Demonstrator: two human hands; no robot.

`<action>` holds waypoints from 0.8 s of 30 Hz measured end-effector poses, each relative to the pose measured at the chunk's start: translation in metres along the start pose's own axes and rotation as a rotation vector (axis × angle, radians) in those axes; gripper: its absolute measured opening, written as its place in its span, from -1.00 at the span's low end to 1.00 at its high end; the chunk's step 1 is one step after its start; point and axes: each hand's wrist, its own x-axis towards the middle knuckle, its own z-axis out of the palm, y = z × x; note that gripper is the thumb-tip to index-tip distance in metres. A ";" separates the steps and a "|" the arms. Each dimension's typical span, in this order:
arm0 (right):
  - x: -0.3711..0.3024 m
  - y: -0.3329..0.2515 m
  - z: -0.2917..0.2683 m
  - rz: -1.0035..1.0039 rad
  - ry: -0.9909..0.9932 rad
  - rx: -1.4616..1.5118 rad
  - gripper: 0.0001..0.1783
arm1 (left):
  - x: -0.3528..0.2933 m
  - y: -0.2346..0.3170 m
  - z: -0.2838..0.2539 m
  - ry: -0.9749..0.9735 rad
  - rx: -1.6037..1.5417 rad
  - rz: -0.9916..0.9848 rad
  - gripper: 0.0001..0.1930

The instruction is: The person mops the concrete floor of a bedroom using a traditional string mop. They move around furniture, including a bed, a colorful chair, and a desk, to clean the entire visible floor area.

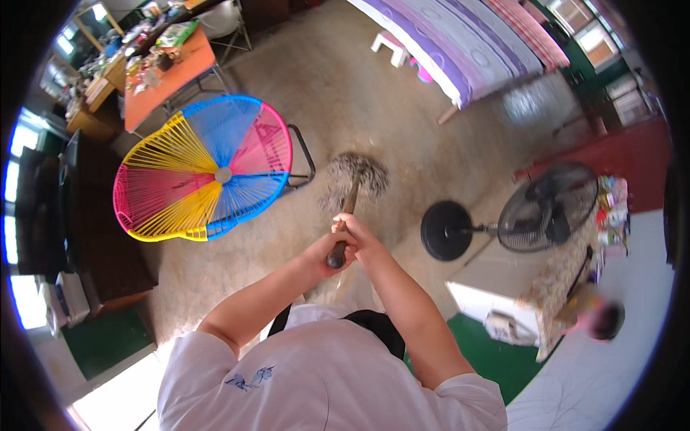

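Left grip (329,250) and right grip (353,231) wrap the mop stick (351,197), likely stiff and best held there, floppy strings (371,174) at twelve o'clock.

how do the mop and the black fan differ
The mop has a shaggy grey head on a brown handle; the fan has a round black wire cage on a slim stem.
The mop is gripped by the left hand and right hand; the fan stands untouched on its round base.
Both have a wide head on a narrower shaft.
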 end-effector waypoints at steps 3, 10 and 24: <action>0.034 -0.037 -0.015 0.138 -0.255 0.116 -0.84 | 0.001 0.020 0.048 0.027 -0.043 0.061 -0.89; 0.013 -0.044 -0.029 0.163 -0.274 0.055 -0.86 | 0.008 -0.007 0.069 0.042 -0.199 0.071 -0.87; -0.016 0.156 -0.080 0.180 -0.076 -0.296 -0.87 | -0.015 -0.162 -0.126 0.075 0.178 0.035 -0.87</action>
